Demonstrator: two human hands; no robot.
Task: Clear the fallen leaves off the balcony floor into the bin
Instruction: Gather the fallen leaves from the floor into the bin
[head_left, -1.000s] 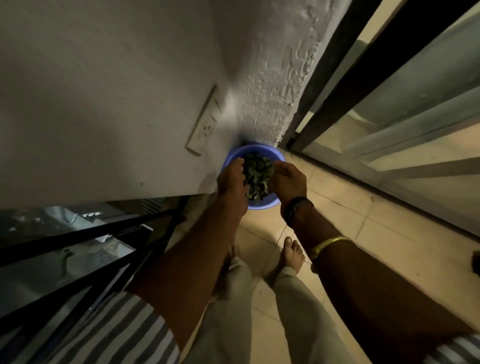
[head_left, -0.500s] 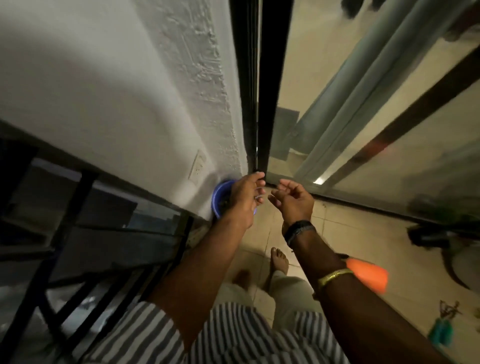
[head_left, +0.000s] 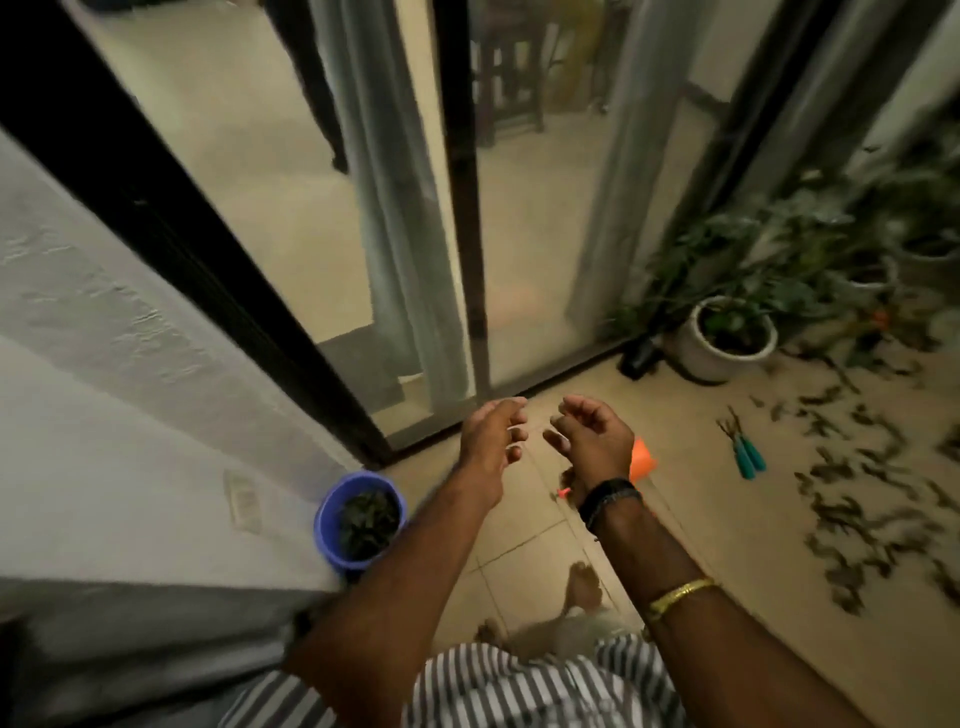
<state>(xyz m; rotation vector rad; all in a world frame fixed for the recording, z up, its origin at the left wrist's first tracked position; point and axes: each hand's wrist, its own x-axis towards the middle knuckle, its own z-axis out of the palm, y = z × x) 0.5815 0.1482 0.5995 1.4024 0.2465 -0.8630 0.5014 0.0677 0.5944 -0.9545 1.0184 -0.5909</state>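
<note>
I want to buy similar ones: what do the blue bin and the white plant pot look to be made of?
The blue bin looks like moulded plastic: even colour, thin wall, dull sheen. The white plant pot seems glazed ceramic, with a thick rounded rim and soft gloss, though the blur leaves painted plastic possible.

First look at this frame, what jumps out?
The two empty hands, left and right, raised mid-frame with fingers loosely curled. Right of them, fallen leaves litter the tiled floor below the potted plants. Low left, against the wall, stands the blue bin, already holding leaves.
</note>
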